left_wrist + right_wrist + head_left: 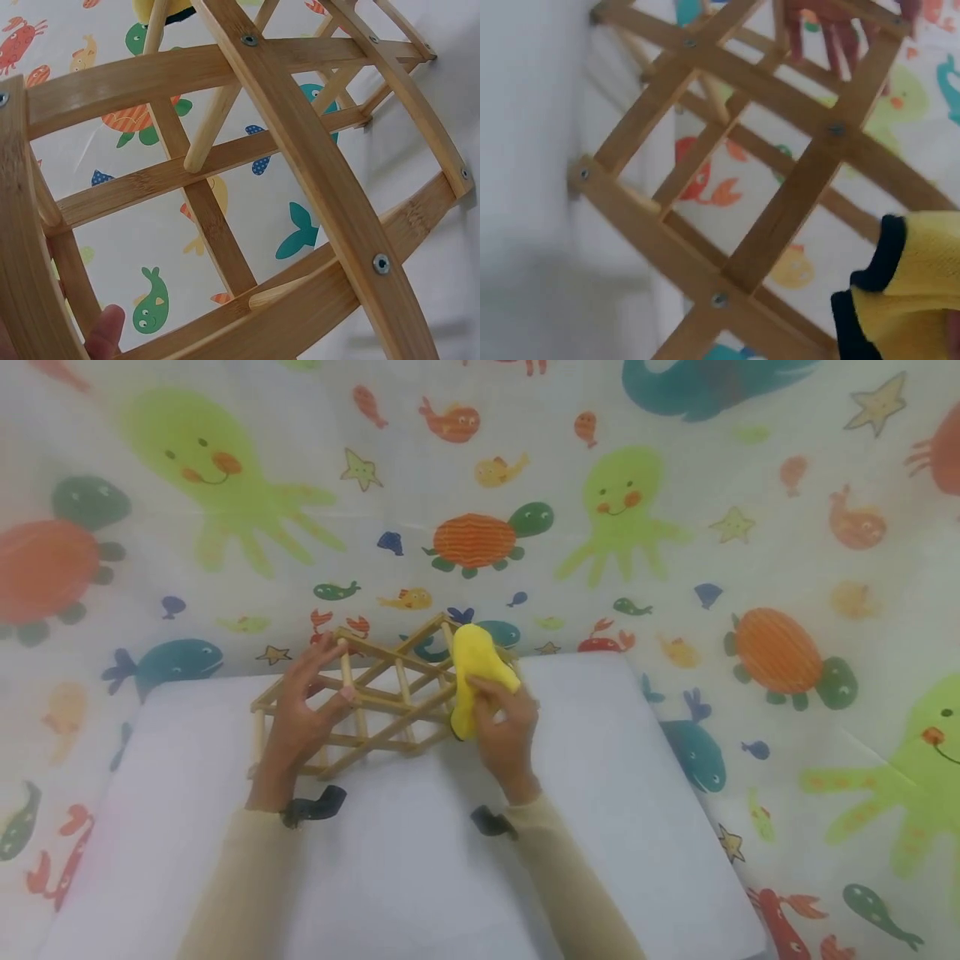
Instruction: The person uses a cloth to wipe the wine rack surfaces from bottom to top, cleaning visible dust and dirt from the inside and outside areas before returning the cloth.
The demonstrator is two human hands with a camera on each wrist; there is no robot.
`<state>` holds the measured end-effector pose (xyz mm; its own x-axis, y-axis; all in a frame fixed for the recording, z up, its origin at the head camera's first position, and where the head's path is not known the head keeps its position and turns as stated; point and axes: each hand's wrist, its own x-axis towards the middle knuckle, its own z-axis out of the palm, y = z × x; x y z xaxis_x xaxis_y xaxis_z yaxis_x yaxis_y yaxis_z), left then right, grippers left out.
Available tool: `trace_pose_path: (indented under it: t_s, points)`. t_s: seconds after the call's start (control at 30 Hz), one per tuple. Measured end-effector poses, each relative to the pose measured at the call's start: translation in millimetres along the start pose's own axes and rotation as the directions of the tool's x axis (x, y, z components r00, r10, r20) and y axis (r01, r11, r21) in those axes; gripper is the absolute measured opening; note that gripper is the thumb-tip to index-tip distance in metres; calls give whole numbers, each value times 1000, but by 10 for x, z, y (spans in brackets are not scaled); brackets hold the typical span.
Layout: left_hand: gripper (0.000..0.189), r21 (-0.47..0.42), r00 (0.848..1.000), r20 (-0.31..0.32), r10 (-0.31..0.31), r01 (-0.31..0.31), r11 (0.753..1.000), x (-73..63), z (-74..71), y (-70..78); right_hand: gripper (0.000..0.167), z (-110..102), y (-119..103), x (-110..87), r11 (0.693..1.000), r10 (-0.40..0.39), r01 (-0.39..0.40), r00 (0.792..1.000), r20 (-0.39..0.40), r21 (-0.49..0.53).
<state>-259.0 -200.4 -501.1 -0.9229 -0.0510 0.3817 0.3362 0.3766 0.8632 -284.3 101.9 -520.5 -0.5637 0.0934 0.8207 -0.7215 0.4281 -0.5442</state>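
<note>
A folding wooden rack [390, 722] of crossed slats, dowels and metal rivets stands on the white table. At its left part, my left hand [303, 702] grips the frame, thumb and fingers either side of an upper dowel [346, 664]. One fingertip [106, 330] shows beside a slat in the left wrist view. My right hand [506, 727] pinches a yellow cloth [476, 664] with a dark edge, held up against the right end of the rack and covering part of it. In the right wrist view the cloth [922, 262] hangs in folds close to the slats.
The white table [600, 827] reaches back to a hanging sheet [285, 610] printed with sea animals, close behind the rack. Dark straps [313, 806] circle both wrists.
</note>
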Motion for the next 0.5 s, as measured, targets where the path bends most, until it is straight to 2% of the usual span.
trace_pose_path:
  t_s: [0.07, 0.17, 0.3, 0.37, 0.43, 0.5]
  points:
    - [65, -10, 1000, 1, 4, -4, 1000, 4, 6, -5, 25, 30, 89, -43, 999, 21, -22, 1000, -12, -44]
    - [64, -17, 1000, -1, 15, -15, 1000, 10, 5, -4, 28, 4, 273, -101, 995, 57, -66, 993, -104, -81]
    - [63, -15, 1000, -13, 27, -27, 1000, 1, -13, -1, 29, -98, 402, -113, 980, 122, -151, 971, -205, -130]
    - [63, -16, 999, -12, 30, -30, 999, -2, -14, -9, 27, -164, 349, -65, 968, 159, -205, 948, -275, -147]
    - [64, -14, 1000, -7, 29, -29, 999, 1, -6, -22, 25, -227, 274, -9, 956, 190, -256, 912, -363, -141]
    - [65, -8, 1000, -3, 27, -27, 1000, 2, 2, -33, 24, -281, 197, 41, 956, 193, -269, 876, -441, -117]
